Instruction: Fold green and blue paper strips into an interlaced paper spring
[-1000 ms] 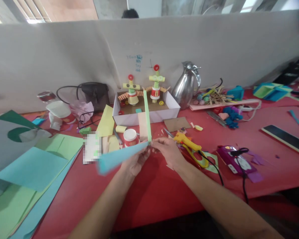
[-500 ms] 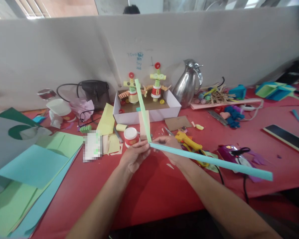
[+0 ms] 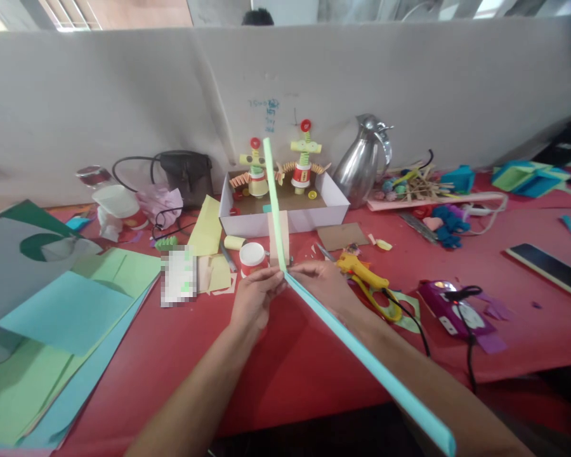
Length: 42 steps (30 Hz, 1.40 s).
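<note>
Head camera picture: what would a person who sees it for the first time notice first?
First, the two hands at the centre: the left hand and the right hand pinch together a green paper strip, which stands up, and a blue paper strip, which runs down toward the lower right. Behind them, a white box holds two small paper figures, with a shiny metal jug to its right on the red table.
</note>
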Available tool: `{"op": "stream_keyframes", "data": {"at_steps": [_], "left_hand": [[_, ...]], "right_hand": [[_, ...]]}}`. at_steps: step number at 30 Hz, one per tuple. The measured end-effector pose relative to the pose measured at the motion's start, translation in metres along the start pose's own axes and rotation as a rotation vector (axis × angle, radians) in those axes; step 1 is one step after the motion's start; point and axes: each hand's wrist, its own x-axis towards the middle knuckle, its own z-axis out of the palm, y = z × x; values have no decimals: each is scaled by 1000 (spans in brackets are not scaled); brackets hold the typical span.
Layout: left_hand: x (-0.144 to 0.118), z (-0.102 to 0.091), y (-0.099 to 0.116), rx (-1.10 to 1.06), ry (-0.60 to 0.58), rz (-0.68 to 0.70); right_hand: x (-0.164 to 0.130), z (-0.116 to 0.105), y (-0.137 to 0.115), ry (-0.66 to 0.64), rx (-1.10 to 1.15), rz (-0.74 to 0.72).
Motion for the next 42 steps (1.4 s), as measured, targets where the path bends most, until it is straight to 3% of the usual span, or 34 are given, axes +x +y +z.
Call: {"op": "stream_keyframes", "data": {"at_steps": [3, 5, 8, 13, 18, 24, 29, 34, 38, 42], "left_hand": [[-2, 1, -1, -9, 39, 82], [-4, 3, -2, -8, 39, 121], [-7, 4, -4, 20, -54, 145], [-10, 6, -1, 44, -108, 105], [-9, 5, 5, 119, -102, 82], [-7, 3, 0, 55, -46, 122], [-9, 6, -8, 16, -49, 143], [-9, 4, -8, 130, -110, 134], [-6, 3, -7, 113, -98, 204], [-6, 5, -7, 48, -95, 308]], "right_hand": [[-2, 4, 2, -63, 18, -49], [-2, 8, 5, 2, 21, -75], [-1, 12, 13, 124, 54, -56], [1, 13, 18, 192, 50, -34], [1, 12, 14, 175, 89, 13], [2, 16, 14, 121, 342, 83], [4, 18, 16, 140, 366, 46], [3, 14, 17, 183, 202, -11], [1, 14, 14, 125, 174, -70], [0, 15, 12, 146, 169, -190]]}}
